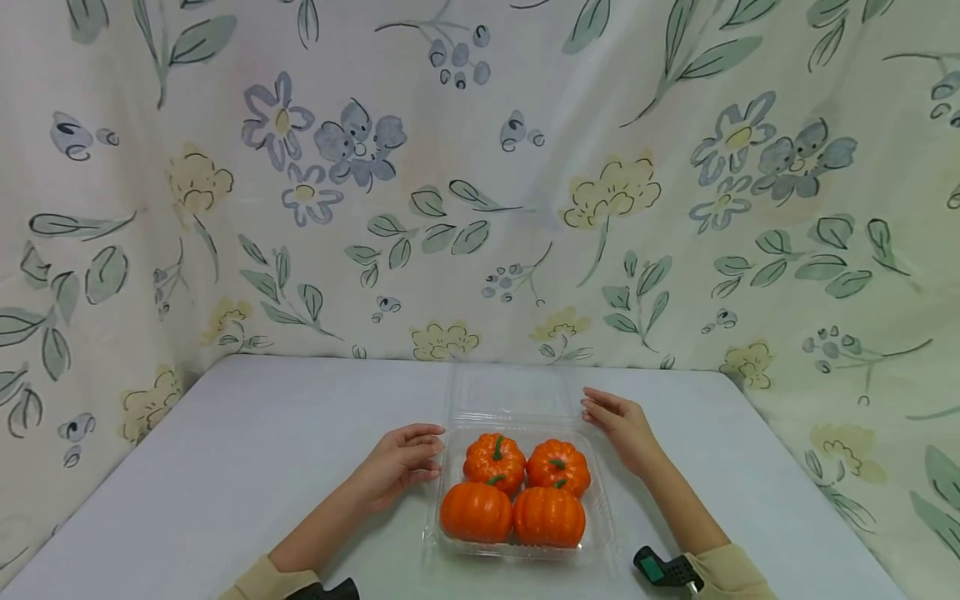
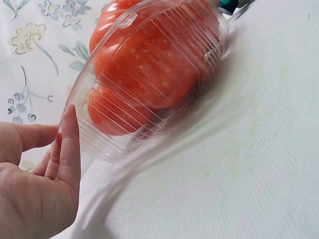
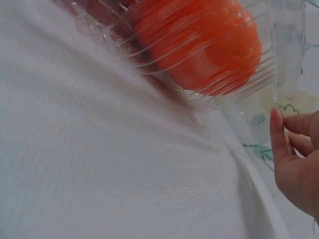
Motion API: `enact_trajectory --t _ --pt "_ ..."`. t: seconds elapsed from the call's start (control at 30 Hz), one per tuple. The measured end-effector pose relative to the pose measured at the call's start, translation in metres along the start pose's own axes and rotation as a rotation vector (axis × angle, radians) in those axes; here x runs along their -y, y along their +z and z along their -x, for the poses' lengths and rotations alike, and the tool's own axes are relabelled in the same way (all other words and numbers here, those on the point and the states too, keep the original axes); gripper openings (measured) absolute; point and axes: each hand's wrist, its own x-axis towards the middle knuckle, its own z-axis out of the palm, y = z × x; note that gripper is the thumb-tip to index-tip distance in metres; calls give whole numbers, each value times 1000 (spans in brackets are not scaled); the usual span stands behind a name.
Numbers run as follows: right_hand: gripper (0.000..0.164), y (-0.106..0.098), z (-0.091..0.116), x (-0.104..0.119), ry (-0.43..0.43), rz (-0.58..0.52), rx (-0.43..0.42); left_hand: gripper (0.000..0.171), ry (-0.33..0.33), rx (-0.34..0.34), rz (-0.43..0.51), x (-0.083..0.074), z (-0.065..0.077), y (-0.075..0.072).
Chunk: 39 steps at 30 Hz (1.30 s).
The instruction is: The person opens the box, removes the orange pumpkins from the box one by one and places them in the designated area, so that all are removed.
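Several small orange pumpkins [image 1: 476,512] with green stems sit in two rows in a clear plastic clamshell container [image 1: 600,517]. Its hinged lid [image 1: 513,392] is folded back, away from me, and is hard to make out. My left hand [image 1: 405,462] is at the container's left side; in the left wrist view, thumb and forefinger of this hand [image 2: 45,184] pinch the rim. At the lid's right edge is my right hand [image 1: 622,425]. The right wrist view shows that hand [image 3: 296,159] with thumb and finger pinched together at the thin clear edge.
A white-covered table [image 1: 300,417] lies under the container. Behind it and along the sides hangs a floral curtain [image 1: 480,292]. A dark wrist device [image 1: 667,571] sits at the right sleeve, and another [image 1: 326,590] at the left.
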Motion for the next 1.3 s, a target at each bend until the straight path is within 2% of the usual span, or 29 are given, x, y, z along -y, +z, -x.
enact_trajectory --t 0.3,0.73,0.8,0.93,1.3 --pt "50 0 1 -3 22 -58 11 47 -4 10 2 0 0 -1" --pt "51 -1 0 -3 53 -87 13 46 -9 22 21 -1 1 -2" --pt "50 -2 1 -3 49 -58 19 46 -10 23 21 -1 1 -2" --pt "48 -5 3 -1 6 68 25 46 -13 22 25 -1 1 -2" --pt "40 -16 15 17 -273 421 75 47 -18 25 33 -2 2 -1"
